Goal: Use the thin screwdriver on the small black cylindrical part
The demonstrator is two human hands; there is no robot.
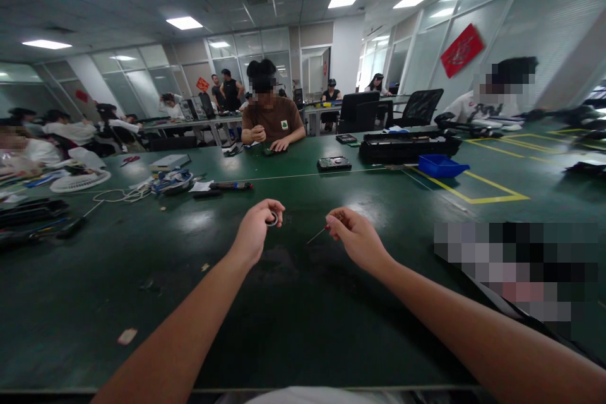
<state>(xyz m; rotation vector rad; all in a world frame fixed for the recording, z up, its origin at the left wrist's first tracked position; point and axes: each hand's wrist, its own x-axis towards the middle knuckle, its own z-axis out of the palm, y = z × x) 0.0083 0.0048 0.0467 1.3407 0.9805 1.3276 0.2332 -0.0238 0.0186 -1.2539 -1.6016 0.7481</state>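
My left hand [257, 225] is above the green tabletop, its fingers curled around a small silvery ring-shaped part [272, 219]. Just to the right, my right hand [356, 235] pinches a thin screwdriver [317, 236] by its short red handle, the shaft slanting down to the left. The two hands are apart, and the screwdriver's tip does not touch the ring-shaped part. Fingers hide part of the handle and part of the ring.
Across the green table [227, 334] a person [274, 120] works on a small board. Beyond my hands lie a hard drive [334, 163], a blue scoop-shaped bin [440, 166], a long black casing [409, 146] and a pen-like tool [231, 185]. Cables and a white fan grille [80, 181] lie left.
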